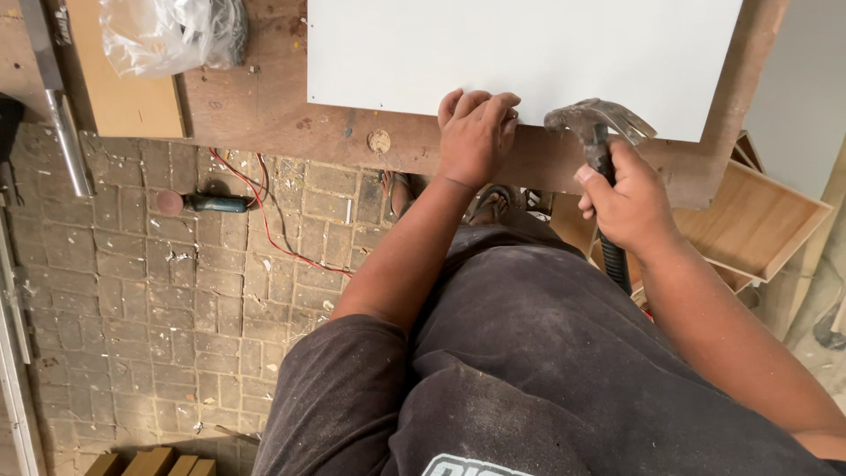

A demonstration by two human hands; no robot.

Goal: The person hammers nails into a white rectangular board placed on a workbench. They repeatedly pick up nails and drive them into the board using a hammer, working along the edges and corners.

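Right hand (627, 201) fisted round hammer (599, 132); left hand (476, 132) beside it, fingers bunched on white panel (529, 53) edge.

A worn brown wooden bench (264, 106) is seen across the top of the frame, and a large white panel (529, 53) is laid flat on it at upper centre and right. At upper left, a crumpled clear plastic bag (167, 33) and a pale wooden board (123, 79) are rested on it. Below, a brick-paved floor (159, 317) is strewn with a red wire (273, 234) and a green-handled tool (207, 204).
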